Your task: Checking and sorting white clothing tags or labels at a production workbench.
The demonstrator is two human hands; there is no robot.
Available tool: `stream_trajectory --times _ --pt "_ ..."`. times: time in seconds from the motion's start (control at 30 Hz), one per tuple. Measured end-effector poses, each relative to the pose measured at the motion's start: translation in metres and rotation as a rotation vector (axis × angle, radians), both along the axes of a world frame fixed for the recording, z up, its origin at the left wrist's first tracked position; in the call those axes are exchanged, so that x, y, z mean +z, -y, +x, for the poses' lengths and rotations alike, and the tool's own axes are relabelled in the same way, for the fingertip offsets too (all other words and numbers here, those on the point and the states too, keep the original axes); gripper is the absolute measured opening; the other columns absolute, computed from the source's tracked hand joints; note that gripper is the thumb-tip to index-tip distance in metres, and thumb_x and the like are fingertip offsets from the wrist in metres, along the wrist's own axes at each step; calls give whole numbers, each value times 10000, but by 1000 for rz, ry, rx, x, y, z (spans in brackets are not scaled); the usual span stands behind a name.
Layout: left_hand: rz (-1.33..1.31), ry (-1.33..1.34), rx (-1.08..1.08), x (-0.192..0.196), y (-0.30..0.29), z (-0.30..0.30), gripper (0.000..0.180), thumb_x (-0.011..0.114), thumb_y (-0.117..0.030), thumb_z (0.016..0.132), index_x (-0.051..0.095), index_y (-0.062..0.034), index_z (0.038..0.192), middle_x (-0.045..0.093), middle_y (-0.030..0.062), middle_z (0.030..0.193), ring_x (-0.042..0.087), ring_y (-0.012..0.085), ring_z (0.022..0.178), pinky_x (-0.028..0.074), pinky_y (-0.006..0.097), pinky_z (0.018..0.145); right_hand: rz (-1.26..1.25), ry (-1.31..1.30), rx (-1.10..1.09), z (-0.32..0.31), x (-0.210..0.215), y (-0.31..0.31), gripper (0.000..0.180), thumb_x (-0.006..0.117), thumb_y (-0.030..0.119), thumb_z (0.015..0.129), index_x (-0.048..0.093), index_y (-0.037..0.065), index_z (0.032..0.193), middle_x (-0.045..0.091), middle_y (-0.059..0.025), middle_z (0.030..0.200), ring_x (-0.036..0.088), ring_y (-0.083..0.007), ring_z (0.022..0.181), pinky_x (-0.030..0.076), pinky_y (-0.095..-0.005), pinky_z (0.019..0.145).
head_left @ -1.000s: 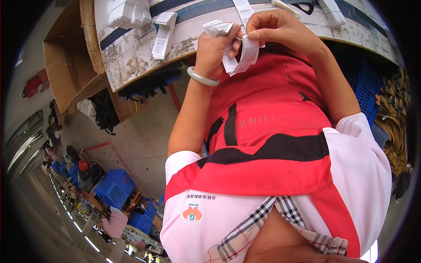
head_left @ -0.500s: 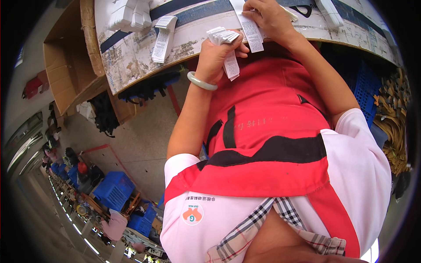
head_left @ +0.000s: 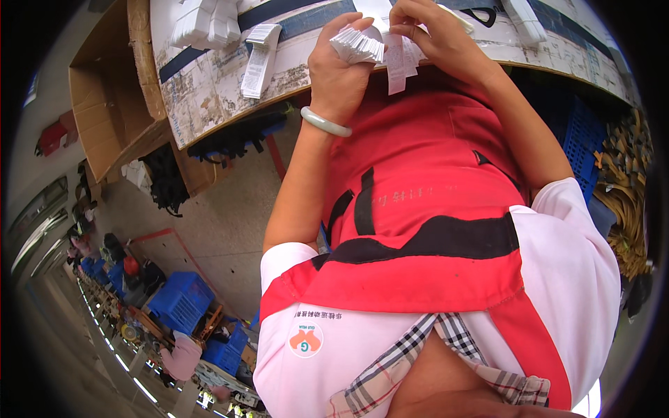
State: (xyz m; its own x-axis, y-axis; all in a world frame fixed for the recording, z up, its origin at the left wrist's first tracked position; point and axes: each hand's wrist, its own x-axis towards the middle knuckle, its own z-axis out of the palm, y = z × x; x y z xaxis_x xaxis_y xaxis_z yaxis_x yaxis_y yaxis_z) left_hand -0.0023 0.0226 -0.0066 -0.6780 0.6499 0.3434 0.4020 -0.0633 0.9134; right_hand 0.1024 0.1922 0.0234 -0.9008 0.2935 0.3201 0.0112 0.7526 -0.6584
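Observation:
My left hand [head_left: 339, 75], with a pale bangle [head_left: 325, 122] at the wrist, is closed around a bundle of folded white paper labels [head_left: 357, 46]. Their folded edges fan out over the fingers. Just beside it, my right hand [head_left: 446, 40] has its thumb and fingers bent together at a printed label strip [head_left: 397, 68], whose lower end hangs past the table's near edge. Exactly where the fingertips meet the paper is hard to see. Another folded label strip [head_left: 259, 66] lies on the table to the left of my left hand.
Stacks of white labels [head_left: 202, 24] rest at the table's far left, and another stack [head_left: 524, 22] stands at the right. The worn table [head_left: 202, 104] has an open cardboard box [head_left: 111, 104] at its left. Blue crates [head_left: 182, 303] stand on the floor; a person [head_left: 182, 359] is beyond.
My left hand has moved up and turned, bringing the label bundle close to my right hand. The strip's hanging end has shifted, and my right hand has moved slightly right and down.

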Motion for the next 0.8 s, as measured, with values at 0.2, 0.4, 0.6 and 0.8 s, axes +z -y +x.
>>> stream_trajectory --times 0.2,0.4,0.6,0.8 --pt "-67 398 -86 15 14 3 247 650 56 748 704 5 984 709 37 817 651 104 749 527 261 664 -327 -7 106 9 27 13 142 691 97 852 625 27 957 608 -131 859 606 -242 764 479 -320 685" --pt "-82 503 -137 16 15 5 252 616 71 743 713 8 967 686 32 771 619 85 660 507 241 578 -107 -92 138 11 27 14 132 727 132 842 697 38 931 677 -77 836 620 -173 735 477 -284 661" --pt "-12 389 -126 14 13 7 247 609 60 802 703 12 1025 673 66 722 616 97 584 474 214 513 -238 -63 96 11 27 18 108 735 130 835 705 34 873 678 -70 800 616 -169 695 477 -287 631" --pt "4 353 -127 12 13 9 166 661 -14 847 702 1 1007 651 48 688 591 90 565 448 214 492 -376 78 89 14 25 16 103 725 114 823 691 39 885 654 -96 813 618 -212 732 489 -314 669"
